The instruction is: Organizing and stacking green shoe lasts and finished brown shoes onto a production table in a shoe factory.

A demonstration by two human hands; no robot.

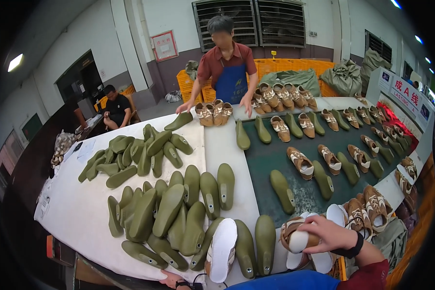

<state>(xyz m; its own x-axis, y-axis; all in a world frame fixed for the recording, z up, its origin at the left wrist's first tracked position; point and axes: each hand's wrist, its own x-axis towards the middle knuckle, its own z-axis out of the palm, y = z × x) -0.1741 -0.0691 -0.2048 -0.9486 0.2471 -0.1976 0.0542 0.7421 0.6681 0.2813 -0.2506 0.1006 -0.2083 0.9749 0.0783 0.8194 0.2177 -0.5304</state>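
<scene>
My right hand (326, 233) is closed around a brown and white shoe upper (295, 227), above other uppers at the table's near right edge. A pale, rounded end of that shoe faces me. My left hand (170, 279) is low at the near table edge, just below the green shoe lasts; its fingers are mostly out of sight. Beside it, a shoe upper with its white sole side up (223, 251) leans among the lasts. Two green lasts (265, 244) lie to its right, and a heap of lasts (171, 208) spreads beyond.
A dark green conveyor belt (295, 195) carries lasts and brown uppers in rows. Across the table, a person in a blue apron (229, 77) reaches toward lasts and shoes. Another person (117, 108) sits far left. Brown shoes (374, 205) line the belt's near right edge.
</scene>
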